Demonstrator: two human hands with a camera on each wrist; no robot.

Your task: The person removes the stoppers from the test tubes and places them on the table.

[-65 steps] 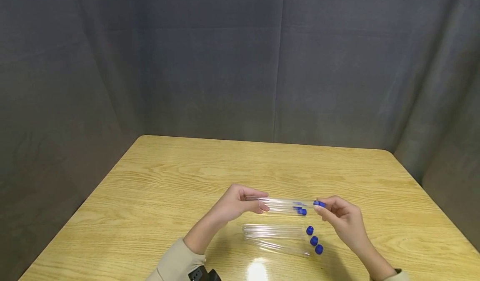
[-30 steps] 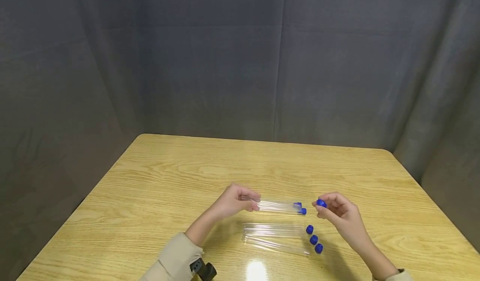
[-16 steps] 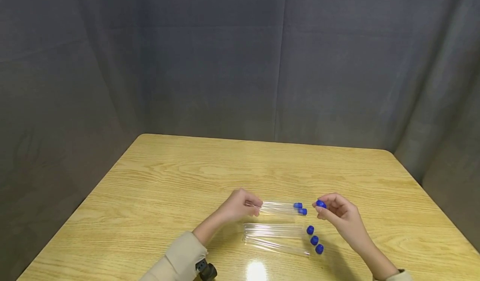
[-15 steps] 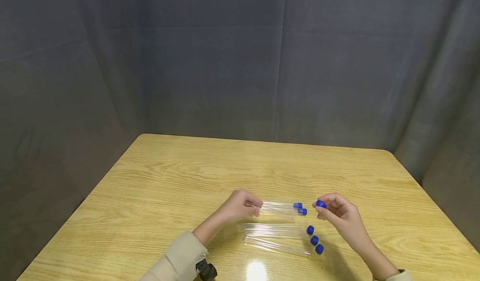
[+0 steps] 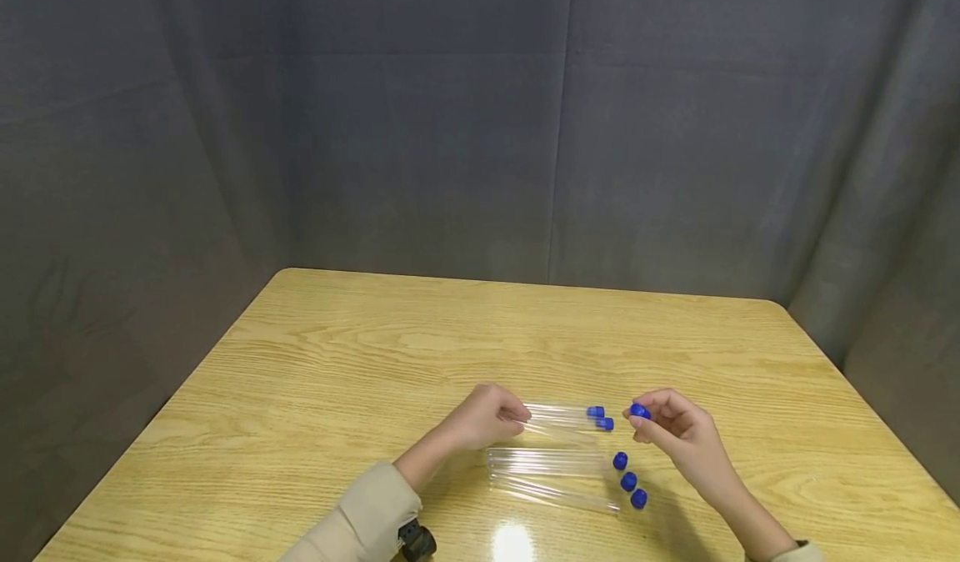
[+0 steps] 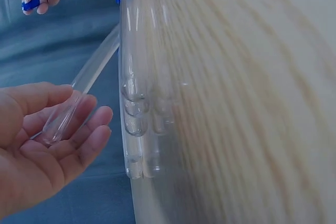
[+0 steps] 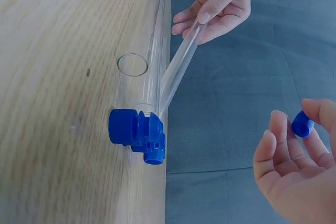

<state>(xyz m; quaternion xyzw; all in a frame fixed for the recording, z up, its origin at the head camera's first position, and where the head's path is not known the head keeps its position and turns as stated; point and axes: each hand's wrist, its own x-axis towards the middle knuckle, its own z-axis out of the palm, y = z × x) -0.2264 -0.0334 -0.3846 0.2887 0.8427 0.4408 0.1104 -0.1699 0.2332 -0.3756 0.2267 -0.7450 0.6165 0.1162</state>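
Currently, an uncapped tube (image 5: 558,430) is held at its closed end by the left hand (image 5: 483,416), the fingers curled round it. In the left wrist view the rounded end of that tube (image 6: 68,114) is seen lying across the fingers (image 6: 89,129) of the hand (image 6: 42,145). The open end is lowered toward the table (image 5: 375,353), just beside two capped tubes (image 5: 570,414) that lie side by side on the far side of the group. In the right wrist view the held tube (image 7: 178,74) slants down to the blue caps of these two (image 7: 137,129), and the left hand (image 7: 218,3) is seen at its upper end.

A blue cap (image 5: 640,412) is pinched between thumb and fingertips of the right hand (image 5: 675,433), which is raised just right of the capped tubes. The same cap (image 7: 303,123) is shown at the fingertips of that hand (image 7: 294,171) in the right wrist view, and it is seen small in the left wrist view as well (image 6: 30,3).

Nearer on the table, open tubes (image 5: 547,470) are laid side by side, and three loose caps (image 5: 628,480) are set in a row just right of their open ends.
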